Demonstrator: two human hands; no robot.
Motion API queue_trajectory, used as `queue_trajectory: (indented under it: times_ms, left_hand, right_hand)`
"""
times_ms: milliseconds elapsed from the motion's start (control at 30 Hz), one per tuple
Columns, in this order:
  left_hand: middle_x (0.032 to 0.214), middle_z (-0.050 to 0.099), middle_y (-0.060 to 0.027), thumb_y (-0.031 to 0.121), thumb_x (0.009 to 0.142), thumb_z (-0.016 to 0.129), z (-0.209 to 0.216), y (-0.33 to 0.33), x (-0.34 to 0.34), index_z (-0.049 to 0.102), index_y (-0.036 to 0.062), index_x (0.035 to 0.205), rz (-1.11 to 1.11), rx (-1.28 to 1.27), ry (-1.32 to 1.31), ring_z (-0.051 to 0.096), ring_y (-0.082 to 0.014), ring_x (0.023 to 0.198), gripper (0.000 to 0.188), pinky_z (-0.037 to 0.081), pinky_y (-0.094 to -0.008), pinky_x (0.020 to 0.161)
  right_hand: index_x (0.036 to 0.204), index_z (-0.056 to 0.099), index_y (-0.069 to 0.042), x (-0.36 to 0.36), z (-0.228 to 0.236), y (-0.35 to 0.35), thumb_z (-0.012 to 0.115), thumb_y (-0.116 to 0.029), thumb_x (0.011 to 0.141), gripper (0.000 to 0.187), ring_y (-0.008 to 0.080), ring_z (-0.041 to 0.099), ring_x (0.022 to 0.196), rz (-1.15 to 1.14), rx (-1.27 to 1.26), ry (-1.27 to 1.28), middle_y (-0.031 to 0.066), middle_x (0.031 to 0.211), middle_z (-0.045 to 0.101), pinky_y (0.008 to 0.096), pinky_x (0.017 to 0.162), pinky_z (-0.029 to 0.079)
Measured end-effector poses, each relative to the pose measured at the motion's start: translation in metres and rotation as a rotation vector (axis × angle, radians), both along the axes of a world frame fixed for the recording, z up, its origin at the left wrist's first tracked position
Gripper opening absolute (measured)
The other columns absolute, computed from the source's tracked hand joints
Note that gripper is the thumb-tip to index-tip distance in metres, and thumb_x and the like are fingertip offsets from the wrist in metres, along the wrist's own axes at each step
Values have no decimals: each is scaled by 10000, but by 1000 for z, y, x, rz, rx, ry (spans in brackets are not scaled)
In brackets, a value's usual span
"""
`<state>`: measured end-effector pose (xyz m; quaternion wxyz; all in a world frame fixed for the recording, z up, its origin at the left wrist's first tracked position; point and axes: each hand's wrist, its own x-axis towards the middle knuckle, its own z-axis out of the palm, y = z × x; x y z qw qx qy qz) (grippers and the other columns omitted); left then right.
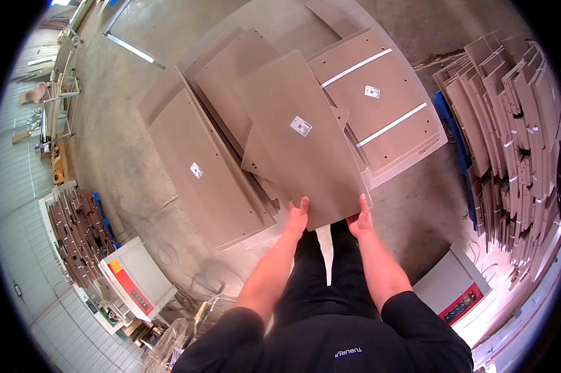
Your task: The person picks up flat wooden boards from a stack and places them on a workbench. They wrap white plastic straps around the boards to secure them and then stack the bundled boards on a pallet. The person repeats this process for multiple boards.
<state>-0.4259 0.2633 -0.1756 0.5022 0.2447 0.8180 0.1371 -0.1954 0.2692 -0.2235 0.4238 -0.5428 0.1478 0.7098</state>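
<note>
A long brown flat panel (pixel 293 149) with a white label is held out in front of my body, its near end between my two hands. My left hand (pixel 298 216) grips the panel's near left corner, thumb on top and fingers hidden beneath. At the near right edge, my right hand (pixel 360 219) holds it the same way. Under and around the panel lie stacks of similar panels: a labelled one (pixel 196 174) to the left, another (pixel 230 81) behind, and a bundle (pixel 395 87) with two white straps at the right.
Tall stacks of panels (pixel 510 137) stand at the right, with blue parts beside them. Another stack (pixel 84 230) is at the far left. Machines with red control panels stand at the near left (pixel 137 280) and near right (pixel 454 292). A metal frame (pixel 131 46) rests on the floor.
</note>
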Motion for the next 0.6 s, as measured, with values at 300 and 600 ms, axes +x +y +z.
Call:
queue_trajectory:
  times_ms: [300, 600]
  left_hand:
    - [1455, 553, -71, 613, 878, 755, 15, -104, 37, 331, 75, 1566, -72, -379, -694, 519, -236, 1326, 971, 482, -419, 1026]
    - [1525, 510, -81, 712, 938, 563, 9, 28, -91, 471, 139, 1514, 667, 56, -848, 457, -334, 1403, 818, 378, -534, 1162]
  right_hand:
    - [1403, 585, -58, 92, 21, -102, 827, -540, 837, 782, 311, 556, 1315, -93, -64, -225, 90, 1413, 620, 458, 1125, 445]
    - [1418, 497, 72, 116, 147, -203, 858, -502, 826, 900, 242, 617, 1226, -51, -250, -753, 150, 1339, 644, 398, 1083, 472]
